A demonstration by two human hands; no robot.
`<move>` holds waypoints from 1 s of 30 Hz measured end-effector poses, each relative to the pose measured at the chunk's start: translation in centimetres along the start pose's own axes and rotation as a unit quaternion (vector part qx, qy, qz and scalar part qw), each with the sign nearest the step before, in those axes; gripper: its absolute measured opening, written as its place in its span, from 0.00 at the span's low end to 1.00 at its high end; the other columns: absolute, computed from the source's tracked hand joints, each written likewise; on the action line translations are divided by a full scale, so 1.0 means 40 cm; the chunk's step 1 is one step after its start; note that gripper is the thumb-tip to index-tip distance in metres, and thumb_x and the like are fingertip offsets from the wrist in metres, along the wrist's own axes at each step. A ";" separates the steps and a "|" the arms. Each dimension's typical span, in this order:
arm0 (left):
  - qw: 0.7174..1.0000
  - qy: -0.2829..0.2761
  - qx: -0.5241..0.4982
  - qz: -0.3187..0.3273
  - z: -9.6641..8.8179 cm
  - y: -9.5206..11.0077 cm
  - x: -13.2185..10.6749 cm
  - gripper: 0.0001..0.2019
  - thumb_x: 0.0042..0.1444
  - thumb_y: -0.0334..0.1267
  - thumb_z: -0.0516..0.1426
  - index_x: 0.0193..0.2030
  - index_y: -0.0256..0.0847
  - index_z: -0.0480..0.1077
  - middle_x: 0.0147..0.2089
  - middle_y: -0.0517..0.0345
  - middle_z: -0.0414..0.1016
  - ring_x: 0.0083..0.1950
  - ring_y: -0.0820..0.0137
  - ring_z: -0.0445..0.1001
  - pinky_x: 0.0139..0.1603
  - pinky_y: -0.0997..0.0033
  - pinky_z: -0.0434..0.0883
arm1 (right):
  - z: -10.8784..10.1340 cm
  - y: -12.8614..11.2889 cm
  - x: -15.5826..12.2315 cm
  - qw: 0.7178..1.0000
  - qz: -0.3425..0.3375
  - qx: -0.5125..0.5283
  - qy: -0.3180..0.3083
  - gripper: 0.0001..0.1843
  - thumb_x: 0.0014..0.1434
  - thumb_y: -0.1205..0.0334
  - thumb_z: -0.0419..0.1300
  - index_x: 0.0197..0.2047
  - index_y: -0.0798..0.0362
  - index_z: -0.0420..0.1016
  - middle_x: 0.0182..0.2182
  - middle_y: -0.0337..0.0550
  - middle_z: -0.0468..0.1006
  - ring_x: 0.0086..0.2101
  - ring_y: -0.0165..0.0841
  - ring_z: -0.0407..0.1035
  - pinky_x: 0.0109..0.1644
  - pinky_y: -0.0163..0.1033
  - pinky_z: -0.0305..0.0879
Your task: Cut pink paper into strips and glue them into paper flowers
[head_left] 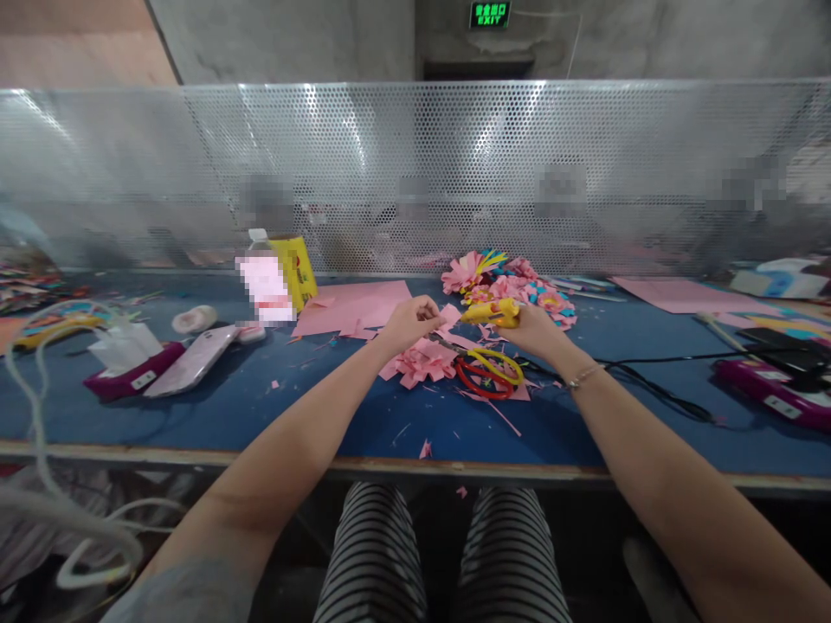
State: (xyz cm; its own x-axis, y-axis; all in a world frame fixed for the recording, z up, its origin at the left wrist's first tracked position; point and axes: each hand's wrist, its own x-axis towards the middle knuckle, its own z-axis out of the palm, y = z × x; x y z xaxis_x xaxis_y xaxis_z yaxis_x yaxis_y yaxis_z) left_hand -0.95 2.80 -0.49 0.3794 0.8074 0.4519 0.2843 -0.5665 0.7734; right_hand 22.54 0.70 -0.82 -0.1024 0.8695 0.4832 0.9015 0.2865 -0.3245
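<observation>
Blue covers our bench [195, 415], backed by a perforated metal screen [389, 156]. Just beyond the scissors [486, 372], our left hand [409, 324] pinches a pink paper scrap [449, 315] — grip closed on it — while our right hand [536, 333] is clamped round a yellow glue gun [490, 312], its tip just beside the scrap. Left of the scissors lies a pink paper flower [421, 362].
</observation>
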 end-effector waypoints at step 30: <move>1.000 -0.009 -0.012 0.000 0.005 0.004 -0.004 0.10 0.43 0.39 0.58 0.29 0.36 0.61 0.24 0.61 0.66 0.24 0.78 0.67 0.23 0.77 0.66 | 0.007 -0.010 -0.002 0.999 -0.028 0.002 -0.032 0.16 0.46 0.59 0.56 0.39 0.55 0.72 0.31 0.44 0.76 0.33 0.33 0.70 0.34 0.32 0.62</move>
State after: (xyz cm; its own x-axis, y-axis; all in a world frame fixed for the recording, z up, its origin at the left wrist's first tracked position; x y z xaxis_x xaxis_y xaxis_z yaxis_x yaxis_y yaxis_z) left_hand -0.77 2.57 -0.54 0.3954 0.8041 0.4438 0.2641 -0.5624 0.7836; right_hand 22.09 0.64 -0.95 -0.1794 0.8759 0.4480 0.8922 0.3367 -0.3010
